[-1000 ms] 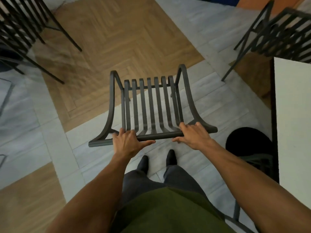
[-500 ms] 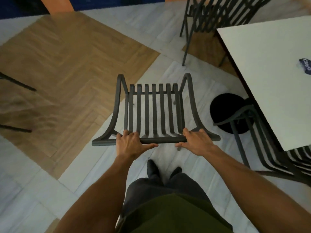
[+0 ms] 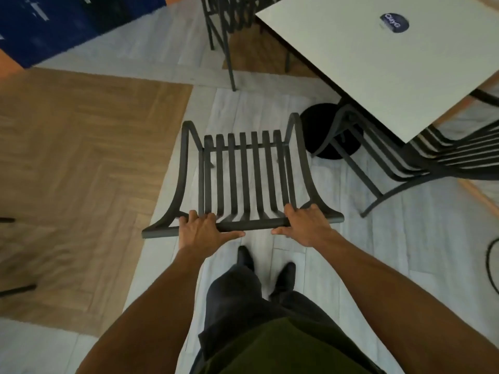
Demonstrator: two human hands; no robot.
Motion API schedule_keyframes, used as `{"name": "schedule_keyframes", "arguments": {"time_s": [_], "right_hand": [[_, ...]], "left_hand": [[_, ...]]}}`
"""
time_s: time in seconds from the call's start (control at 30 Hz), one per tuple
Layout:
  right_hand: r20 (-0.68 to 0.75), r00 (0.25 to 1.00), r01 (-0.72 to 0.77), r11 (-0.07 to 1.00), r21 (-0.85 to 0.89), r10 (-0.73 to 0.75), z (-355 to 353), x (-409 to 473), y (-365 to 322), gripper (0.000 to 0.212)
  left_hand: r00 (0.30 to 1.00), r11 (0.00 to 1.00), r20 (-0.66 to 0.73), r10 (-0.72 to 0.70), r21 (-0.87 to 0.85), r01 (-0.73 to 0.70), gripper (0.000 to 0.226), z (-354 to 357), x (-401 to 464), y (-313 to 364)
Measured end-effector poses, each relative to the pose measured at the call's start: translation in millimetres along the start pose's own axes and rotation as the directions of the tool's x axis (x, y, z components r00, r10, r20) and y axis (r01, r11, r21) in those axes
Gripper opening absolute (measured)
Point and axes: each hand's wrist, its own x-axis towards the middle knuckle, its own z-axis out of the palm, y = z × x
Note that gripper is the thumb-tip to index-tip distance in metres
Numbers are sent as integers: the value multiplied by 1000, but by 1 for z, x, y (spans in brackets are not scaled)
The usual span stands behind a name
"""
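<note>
A dark grey metal chair (image 3: 244,171) with a slatted back and seat stands in front of me, seen from above. My left hand (image 3: 201,229) grips the top rail of its back on the left, fingers curled over the bar, thumb stretched along it. My right hand (image 3: 306,225) grips the same rail on the right in the same way. The chair's feet are hidden under its seat.
A white square table (image 3: 378,63) with a round dark sticker (image 3: 394,22) stands at the upper right on a black round base (image 3: 324,130). Another slatted chair (image 3: 432,155) is tucked under it on the right, a third chair (image 3: 226,20) behind it. Blue wall panel (image 3: 54,25) upper left.
The view has swung to the right: the white table has come further into view and now lies close to the chair's right side. Both hands keep their grip on the rail.
</note>
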Motion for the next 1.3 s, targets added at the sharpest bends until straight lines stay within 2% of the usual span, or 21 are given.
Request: {"name": "schedule_keyframes", "arguments": {"time_s": [0.17,0.3,0.5,0.67,0.83,0.97,1.1,1.17,1.3], "right_hand": [[-1,991,-136,990,48,136,22,-26,-16,81],[2,974,-222,958,183,225,31,-40,-49,80],[48,921,-383,874,299,388,37,-39,-130,74],[96,879,-465,797,385,467,33,-36,-181,71],[75,852,-502,770,393,518,36,-29,-214,74],[42,822,-529,735,424,568,43,-27,-234,74],[62,804,-549,700,457,591,49,-31,-260,74],[73,785,-571,674,470,615,50,-34,-270,75],[73,732,-623,623,473,677,52,-38,-296,74]], "left_hand": [[993,990,46,110,83,-113,127,-3,5,-6],[971,961,66,230,143,-238,131,-17,14,-30],[926,904,65,372,200,-378,118,-32,30,-89],[896,863,28,444,257,-436,118,-34,37,-127],[873,844,17,488,243,-477,131,-35,45,-154],[866,851,-27,499,204,-484,115,-29,49,-170],[837,812,-60,545,286,-508,111,-21,40,-197],[835,812,-40,549,261,-522,104,-19,38,-210],[854,847,82,514,105,-520,75,-23,36,-228]]}}
